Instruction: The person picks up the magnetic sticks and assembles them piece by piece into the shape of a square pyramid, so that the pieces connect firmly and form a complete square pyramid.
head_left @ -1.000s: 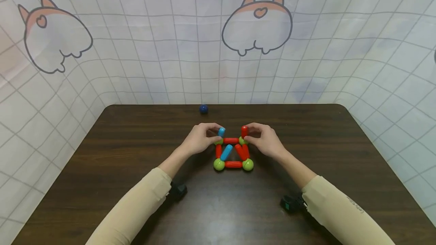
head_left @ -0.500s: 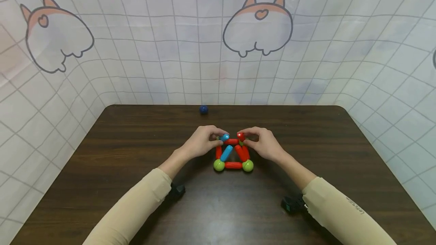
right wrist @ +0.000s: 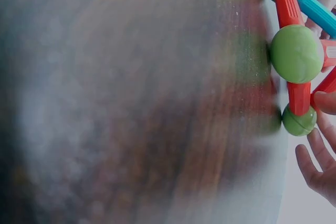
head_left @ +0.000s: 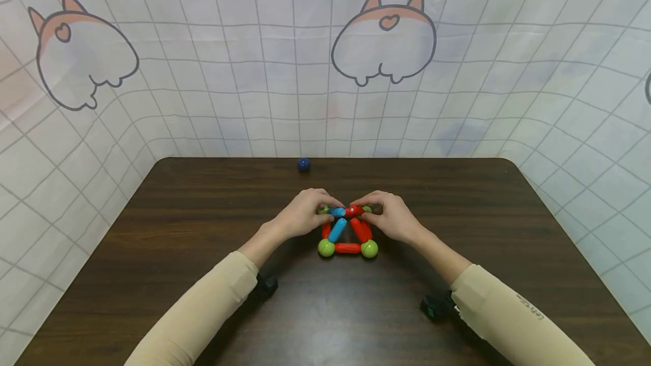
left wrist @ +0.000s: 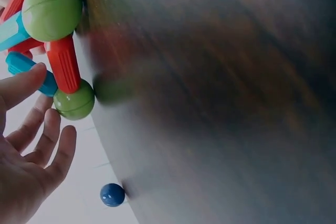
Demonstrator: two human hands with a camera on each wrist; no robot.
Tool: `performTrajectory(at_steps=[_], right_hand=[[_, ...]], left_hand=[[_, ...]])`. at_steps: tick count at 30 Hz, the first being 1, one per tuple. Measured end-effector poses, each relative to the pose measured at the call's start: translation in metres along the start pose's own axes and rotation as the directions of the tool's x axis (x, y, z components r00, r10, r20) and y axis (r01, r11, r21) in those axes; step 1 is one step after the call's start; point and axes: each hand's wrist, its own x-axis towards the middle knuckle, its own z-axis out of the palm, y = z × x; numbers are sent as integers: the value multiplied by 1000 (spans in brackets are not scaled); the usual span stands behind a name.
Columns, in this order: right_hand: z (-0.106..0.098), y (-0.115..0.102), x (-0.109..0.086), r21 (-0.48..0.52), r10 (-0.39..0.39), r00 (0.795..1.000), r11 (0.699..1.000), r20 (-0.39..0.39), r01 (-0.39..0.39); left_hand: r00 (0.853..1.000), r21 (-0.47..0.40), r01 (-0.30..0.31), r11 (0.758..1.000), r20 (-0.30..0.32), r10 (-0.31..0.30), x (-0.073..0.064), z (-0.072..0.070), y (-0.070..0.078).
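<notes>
Red magnetic rods and green balls form a square frame on the table, with its front rod (head_left: 348, 248) between a left ball (head_left: 326, 248) and a right ball (head_left: 369, 249). A blue rod (head_left: 338, 230) and a red rod (head_left: 359, 230) lean up and inward from these front balls. At the back left, my left hand (head_left: 301, 213) pinches another blue rod (left wrist: 23, 65), which slants from a green ball (left wrist: 75, 99). Opposite, my right hand (head_left: 393, 216) pinches a red rod (head_left: 354, 210) by the back right ball (right wrist: 299, 120). The held rods' upper ends lean towards each other.
A dark blue ball (head_left: 303, 165) lies near the far edge of the dark wooden table (head_left: 213, 196). Behind the table hangs a white checked curtain (head_left: 274, 83). Black devices (head_left: 267, 286) sit below both sleeves.
Both hands have tilted their rods from nearly upright to leaning inward, the blue one rightward and the red one leftward. The frame's front side and the dark blue ball stay put.
</notes>
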Motion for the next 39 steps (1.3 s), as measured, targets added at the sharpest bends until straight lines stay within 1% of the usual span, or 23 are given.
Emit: performTrajectory(at_steps=[2, 10, 13, 17, 20, 22, 25, 27, 29, 30, 31, 32, 33, 35, 37, 39], right_hand=[[0, 0, 1, -2, 2, 1000, 1000, 3, -2], [-1, 1, 1, 2, 16, 1000, 1000, 10, -16], [-1, 1, 0, -2, 8, 1000, 1000, 13, -8], [-1, 1, 0, 0, 11, 1000, 1000, 20, -11], [-1, 2, 0, 5, 17, 1000, 1000, 26, -17], [-1, 2, 0, 6, 20, 999, 1000, 30, -20], [-3, 2, -1, 10, 21, 999, 1000, 38, -21], [-5, 1, -3, 12, 30, 999, 999, 37, -30], [-6, 0, -5, 9, 40, 999, 999, 30, -41], [-6, 0, -6, 8, 50, 998, 999, 25, -50], [-7, 0, -7, 4, 67, 998, 998, 19, -67], [-7, 1, -8, 3, 87, 996, 996, 13, -87], [-7, 1, -9, 7, 109, 994, 994, 11, -109], [-9, 2, -12, 33, 169, 985, 985, 19, -169], [-10, 2, -15, 64, 234, 971, 970, 43, -236], [-10, 2, -17, 98, 282, 955, 952, 92, -290]], left_hand=[[1000, 5, -6, 1000, 5, 6, 0, 0, 0], [1000, -36, -3, 999, 9, 4, 0, 1, -2], [1000, -39, -5, 999, 10, 5, 1, 1, -2], [1000, -36, 1, 999, 9, -1, 0, 1, -1], [1000, -41, -6, 999, 14, 6, -1, -1, 0], [1000, -52, -9, 999, 25, 11, -1, -3, -1], [999, -101, -9, 995, 47, 14, -3, -8, -4], [999, -154, 11, 988, 44, -4, -3, -13, -9], [999, -198, 41, 979, 4, -41, -3, -18, -16], [997, -214, 68, 974, -28, -76, -2, -21, -21], [990, -231, 105, 967, -66, -123, -2, -24, -26], [979, -243, 146, 959, -104, -176, -2, -26, -31], [964, -252, 187, 950, -141, -227, -1, -29, -37], [925, -261, 273, 926, -192, -327, 1, -33, -48], [893, -271, 336, 902, -214, -397, 5, -36, -59], [871, -283, 379, 881, -214, -443, 7, -38, -68]])
